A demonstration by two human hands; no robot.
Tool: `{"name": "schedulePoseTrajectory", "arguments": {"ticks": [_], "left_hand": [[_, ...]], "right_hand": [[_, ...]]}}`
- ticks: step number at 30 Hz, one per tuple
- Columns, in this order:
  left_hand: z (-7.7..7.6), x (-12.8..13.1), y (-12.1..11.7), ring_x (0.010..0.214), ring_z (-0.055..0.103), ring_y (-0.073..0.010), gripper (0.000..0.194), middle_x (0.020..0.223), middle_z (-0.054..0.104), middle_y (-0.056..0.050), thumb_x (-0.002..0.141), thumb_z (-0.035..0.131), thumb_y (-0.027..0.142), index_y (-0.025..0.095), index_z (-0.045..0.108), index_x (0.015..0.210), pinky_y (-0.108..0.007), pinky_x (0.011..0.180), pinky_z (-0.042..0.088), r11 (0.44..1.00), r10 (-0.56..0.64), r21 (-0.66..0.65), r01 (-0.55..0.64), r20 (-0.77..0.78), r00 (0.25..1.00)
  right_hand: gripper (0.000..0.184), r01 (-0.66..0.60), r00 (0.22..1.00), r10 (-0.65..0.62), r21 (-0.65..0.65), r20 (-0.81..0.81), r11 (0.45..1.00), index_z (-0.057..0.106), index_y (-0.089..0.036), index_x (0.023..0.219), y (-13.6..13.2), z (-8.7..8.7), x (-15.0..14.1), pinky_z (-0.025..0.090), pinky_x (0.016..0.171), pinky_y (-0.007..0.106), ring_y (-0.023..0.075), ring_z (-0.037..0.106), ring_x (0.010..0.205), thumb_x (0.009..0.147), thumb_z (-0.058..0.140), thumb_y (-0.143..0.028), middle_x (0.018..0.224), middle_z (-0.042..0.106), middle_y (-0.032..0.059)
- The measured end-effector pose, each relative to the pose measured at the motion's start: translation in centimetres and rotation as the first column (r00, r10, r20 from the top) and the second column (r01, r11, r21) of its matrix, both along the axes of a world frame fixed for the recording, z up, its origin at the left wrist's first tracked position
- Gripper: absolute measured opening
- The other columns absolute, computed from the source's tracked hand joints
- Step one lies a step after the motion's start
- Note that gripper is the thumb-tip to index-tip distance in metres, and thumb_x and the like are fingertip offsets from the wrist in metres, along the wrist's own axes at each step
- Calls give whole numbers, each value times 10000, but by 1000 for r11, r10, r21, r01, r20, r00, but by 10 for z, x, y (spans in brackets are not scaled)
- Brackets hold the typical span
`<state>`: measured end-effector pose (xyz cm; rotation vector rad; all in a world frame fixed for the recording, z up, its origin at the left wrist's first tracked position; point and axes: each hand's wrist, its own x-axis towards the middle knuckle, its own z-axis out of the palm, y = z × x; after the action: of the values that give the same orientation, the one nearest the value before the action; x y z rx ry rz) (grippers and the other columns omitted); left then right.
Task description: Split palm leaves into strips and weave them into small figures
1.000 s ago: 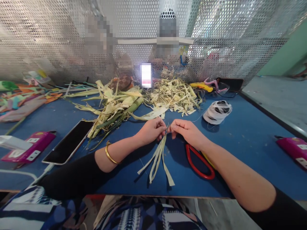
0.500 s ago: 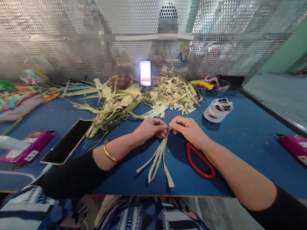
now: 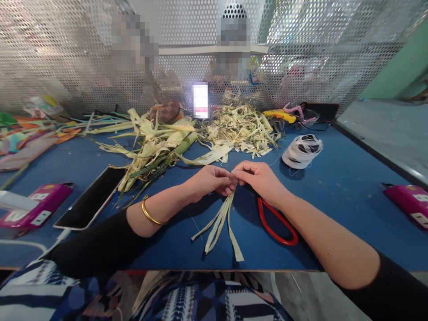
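Note:
A small bundle of pale corn husk strips hangs from my left hand, its loose ends fanned out over the blue table. The left fingers pinch the bundle near its top. My right hand meets the left there, thumb and fingertips pressed together; what lies between them is mostly hidden. From beside the right hand a thin white thread runs to a spool at the right. Partly under my right forearm lie scissors with a red handle.
Whole corn husks lie back left, with a heap of shredded husk beside them. A phone and a purple box are at left, another purple box at right. A perforated metal partition rises behind; people are beyond it.
Both hands stay together at the top of the husk bundle, with the fingertips slightly shifted and closer together. The whole view has shifted a little.

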<state>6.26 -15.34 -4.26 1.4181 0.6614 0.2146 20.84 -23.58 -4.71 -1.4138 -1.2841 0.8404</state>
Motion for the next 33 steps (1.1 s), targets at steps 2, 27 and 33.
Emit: {"name": "schedulePoseTrajectory", "arguments": {"ticks": [2, 27, 33], "left_hand": [[1, -1, 0, 550, 601, -76, 94, 676, 669, -32, 722, 658, 172, 110, 693, 784, -214, 609, 508, 1000, -21, -21, 21, -5, 1000], [-4, -1, 1, 486, 456, -36, 179, 628, 581, 20, 708, 671, 300, 137, 611, 752, -153, 426, 321, 997, 61, 48, -66, 97, 993], [-4, -1, 0, 485, 448, -37, 179, 618, 577, 20, 703, 680, 296, 138, 611, 753, -153, 422, 304, 997, 68, 34, -72, 101, 993]], "right_hand": [[180, 4, 1000, -4, 1, -7, 1000, 630, -168, 648, 0, 0, 0, 397, 586, 259, 100, 477, 558, 729, 614, -328, 603, 570, -19], [191, -67, 933, 61, 5, 355, 998, 702, -171, 846, 1, -1, 18, 348, 555, 249, 101, 437, 570, 682, 647, -251, 653, 482, -31], [112, -55, 930, 52, -2, 365, 998, 706, -188, 745, 2, -4, 16, 341, 561, 252, 105, 458, 583, 693, 656, -273, 665, 530, -20]]}}
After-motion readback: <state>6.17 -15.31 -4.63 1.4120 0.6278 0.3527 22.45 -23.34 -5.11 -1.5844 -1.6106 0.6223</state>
